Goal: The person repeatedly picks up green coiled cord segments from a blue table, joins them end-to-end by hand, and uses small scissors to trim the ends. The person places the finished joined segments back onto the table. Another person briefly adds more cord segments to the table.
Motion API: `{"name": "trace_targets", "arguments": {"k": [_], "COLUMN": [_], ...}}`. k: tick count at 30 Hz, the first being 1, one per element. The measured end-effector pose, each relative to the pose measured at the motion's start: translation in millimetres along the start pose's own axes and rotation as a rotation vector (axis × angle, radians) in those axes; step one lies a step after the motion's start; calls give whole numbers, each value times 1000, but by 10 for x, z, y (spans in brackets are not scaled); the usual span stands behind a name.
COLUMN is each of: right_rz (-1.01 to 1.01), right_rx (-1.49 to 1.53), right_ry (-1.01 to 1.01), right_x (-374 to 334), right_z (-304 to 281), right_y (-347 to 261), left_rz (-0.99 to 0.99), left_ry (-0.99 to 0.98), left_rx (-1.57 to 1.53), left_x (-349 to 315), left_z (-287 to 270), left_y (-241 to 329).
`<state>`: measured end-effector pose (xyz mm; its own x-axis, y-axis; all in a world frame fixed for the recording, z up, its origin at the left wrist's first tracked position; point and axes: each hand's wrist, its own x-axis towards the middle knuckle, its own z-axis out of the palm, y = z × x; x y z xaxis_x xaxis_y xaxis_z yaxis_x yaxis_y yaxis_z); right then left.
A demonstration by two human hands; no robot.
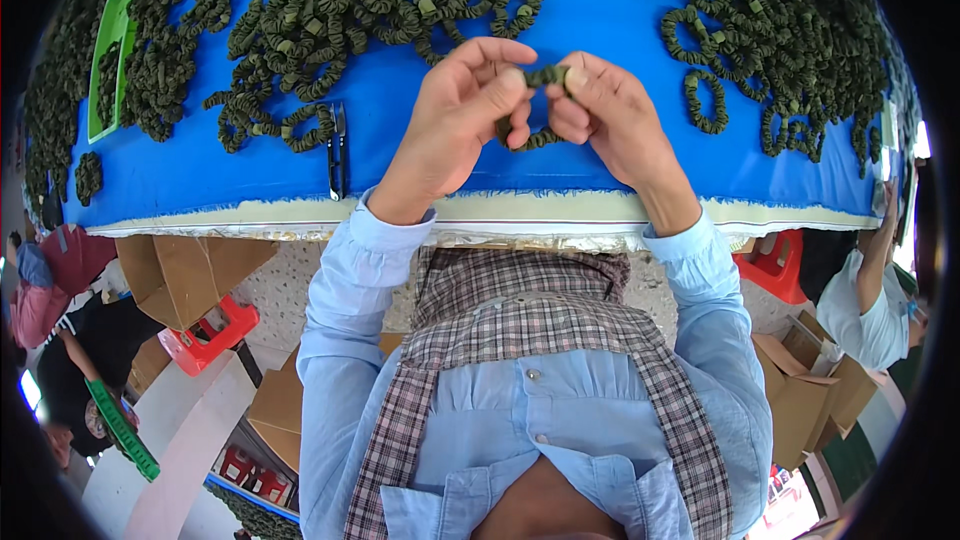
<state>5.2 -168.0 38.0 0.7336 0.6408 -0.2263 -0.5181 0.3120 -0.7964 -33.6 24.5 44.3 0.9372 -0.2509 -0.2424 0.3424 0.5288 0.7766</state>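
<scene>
Head cam, looks down, close.

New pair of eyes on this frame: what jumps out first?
First the bright blue table cover, strewn with heaps of dark green ruffled fabric loops: one heap upper left, another upper right. At centre, the left hand and right hand pinch a single loop between their fingertips. A small pair of snips lies on the cloth left of the hands.

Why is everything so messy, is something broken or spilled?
Nothing looks broken. The dark green ruffled fabric loops lie in loose heaps on the blue cloth-covered table, and both hands hold one. Small black snips lie flat nearby.
</scene>
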Motion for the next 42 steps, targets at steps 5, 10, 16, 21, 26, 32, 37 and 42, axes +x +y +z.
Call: {"name": "trace_targets", "arguments": {"k": [5, 10, 16, 21, 26, 32, 37, 42], "right_rz": [-99, -138, -141, -163, -204, -229, -106, -94], "right_rx": [-301, -237, -204, -452, -296, -74, -127, -184], "right_ry": [49, 112, 181, 290, 293, 288, 193, 127], "right_x": [-48, -54, -62, -95, -72, -32, -17, 0], "right_z": [96, 77, 125, 187, 218, 73, 177, 237], "right_y": [32, -146, -84, 28, -27, -100, 37, 144], "left_rz": [-10, 3, 106, 250, 239, 267, 277, 255], "left_ry": [-18, 76, 165, 149, 99, 97, 18, -12], "left_rx": [-5, -125, 312, 533, 538, 415, 261, 346], "left_x": [9, -68, -24, -99, -118, -44, -16, -116], "left_z": [-63, -148, 103, 173, 111, 53, 105, 84], "left_y": [-72, -3, -20, -9, 43, -43, -140, -78]}}
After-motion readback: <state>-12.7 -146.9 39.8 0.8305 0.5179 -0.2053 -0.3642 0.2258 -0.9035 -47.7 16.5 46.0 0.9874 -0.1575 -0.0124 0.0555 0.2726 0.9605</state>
